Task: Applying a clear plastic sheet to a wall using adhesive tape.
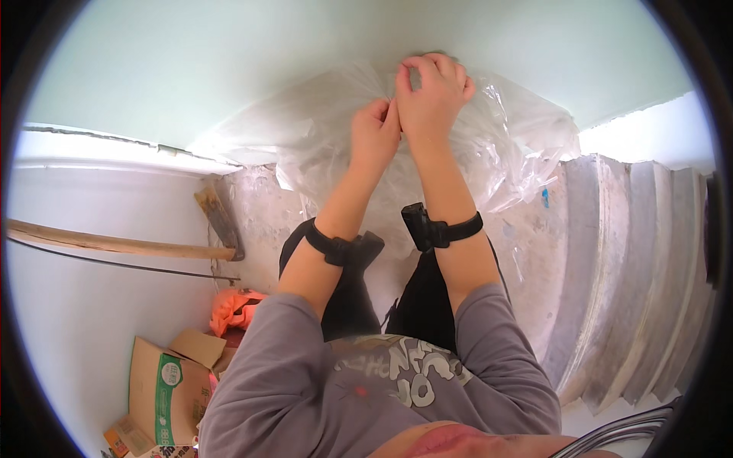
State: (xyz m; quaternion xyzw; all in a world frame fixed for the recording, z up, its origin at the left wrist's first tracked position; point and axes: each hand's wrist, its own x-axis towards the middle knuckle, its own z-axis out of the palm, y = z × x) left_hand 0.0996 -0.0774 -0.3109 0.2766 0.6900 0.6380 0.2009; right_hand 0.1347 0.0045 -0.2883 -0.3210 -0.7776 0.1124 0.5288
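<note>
A large crumpled sheet of clear plastic film (pixel 492 154) hangs against the pale green wall (pixel 229 63) and spreads down over the floor. My left hand (pixel 373 136) pinches gathered film between thumb and forefinger. Just above and to its right, my right hand (pixel 432 97) is curled close to the wall, thumb and forefinger bent round into a loop at the top of the gathered film. The two hands touch or nearly touch. What lies behind the right fingers is hidden. Black straps with small devices sit around both forearms.
Concrete stairs (pixel 613 275) drop away on the right. At left, a wooden-handled tool (pixel 126 240) with a worn flat blade leans by the white wall, a thin dark rod below it. An orange plastic bag (pixel 233 309) and an opened cardboard box (pixel 166 389) lie lower left.
</note>
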